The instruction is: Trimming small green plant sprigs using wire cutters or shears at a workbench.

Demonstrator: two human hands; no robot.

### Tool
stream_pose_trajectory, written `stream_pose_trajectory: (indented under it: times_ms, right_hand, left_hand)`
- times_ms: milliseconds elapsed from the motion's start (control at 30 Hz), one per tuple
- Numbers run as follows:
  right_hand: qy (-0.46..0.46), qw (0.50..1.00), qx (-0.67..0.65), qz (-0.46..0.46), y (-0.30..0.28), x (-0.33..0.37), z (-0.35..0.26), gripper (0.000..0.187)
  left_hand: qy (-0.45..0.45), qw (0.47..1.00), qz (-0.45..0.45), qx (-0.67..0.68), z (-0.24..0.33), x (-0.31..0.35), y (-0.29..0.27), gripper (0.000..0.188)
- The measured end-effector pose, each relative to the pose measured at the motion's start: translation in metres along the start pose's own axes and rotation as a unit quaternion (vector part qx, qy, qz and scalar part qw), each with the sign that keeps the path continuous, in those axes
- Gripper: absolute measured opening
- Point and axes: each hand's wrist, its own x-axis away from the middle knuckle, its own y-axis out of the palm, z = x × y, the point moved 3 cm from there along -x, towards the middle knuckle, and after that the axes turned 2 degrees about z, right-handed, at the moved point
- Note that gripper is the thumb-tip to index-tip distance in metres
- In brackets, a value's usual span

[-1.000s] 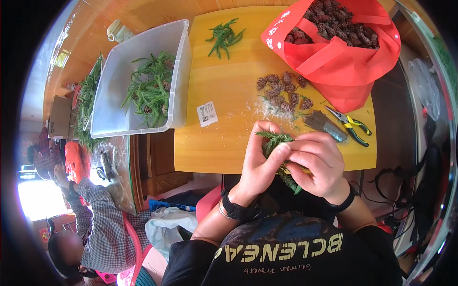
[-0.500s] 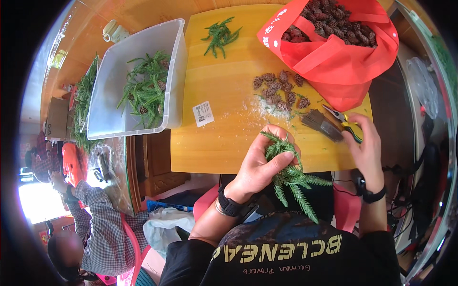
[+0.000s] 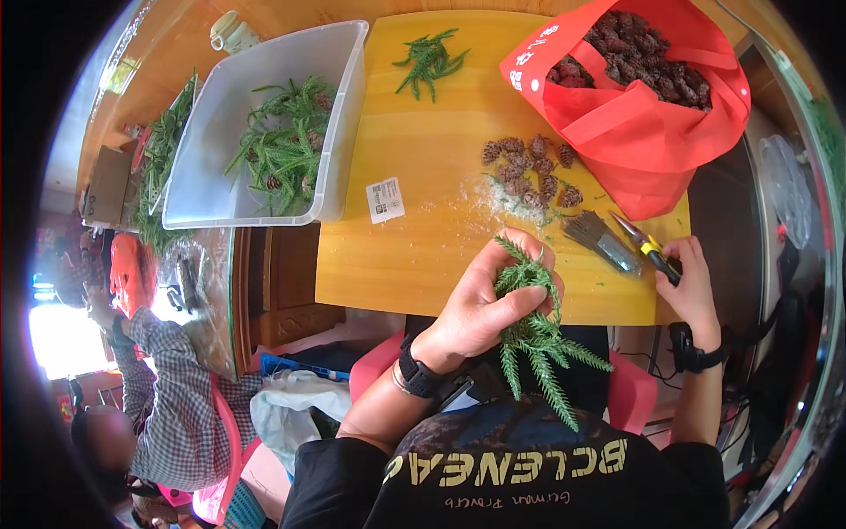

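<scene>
The left hand (image 3: 483, 309) is pinching the sprig (image 3: 539, 339), six o'clock of the loose cones (image 3: 548, 187); the right hand (image 3: 694, 286) is grasping the pliers (image 3: 653, 249) at the sprig's two o'clock. For good control, the thumb (image 3: 518, 305) should be pressing firmly without crushing the sprig

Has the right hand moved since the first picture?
Yes: judged against the yellow wooden table, the right hand went rightward, from the green sprig to the black-and-yellow pliers.

Bright — white glare (image 3: 69, 342) far left
</scene>
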Motion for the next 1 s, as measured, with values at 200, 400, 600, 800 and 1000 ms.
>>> stream_pose_trajectory:
  times_ms: [200, 400, 600, 800, 1000]
  right_hand:
    - [0.185, 0.931, -0.308, -0.062, -0.017, 0.023, -0.015, 0.021]
    - [-0.069, 0.951, -0.278, -0.115, -0.001, 0.017, -0.099, 0.052]
    - [-0.232, 0.967, -0.101, -0.026, -0.004, 0.009, -0.122, 0.039]
    - [-0.299, 0.954, 0.020, 0.014, -0.006, 0.007, -0.135, 0.037]
    - [-0.313, 0.947, 0.041, 0.052, -0.009, 0.003, -0.146, 0.038]
  left_hand:
    - [-0.028, 1.000, -0.001, 0.003, 0.001, -0.002, 0.002, 0.032]
    - [-0.027, 1.000, -0.003, 0.013, 0.002, 0.001, 0.000, 0.036]
    - [-0.040, 0.999, 0.001, -0.006, 0.006, 0.008, -0.002, 0.037]
    - [-0.053, 0.998, 0.012, -0.040, 0.008, 0.009, -0.002, 0.037]
    - [-0.038, 0.997, 0.003, -0.060, 0.006, 0.010, -0.001, 0.037]
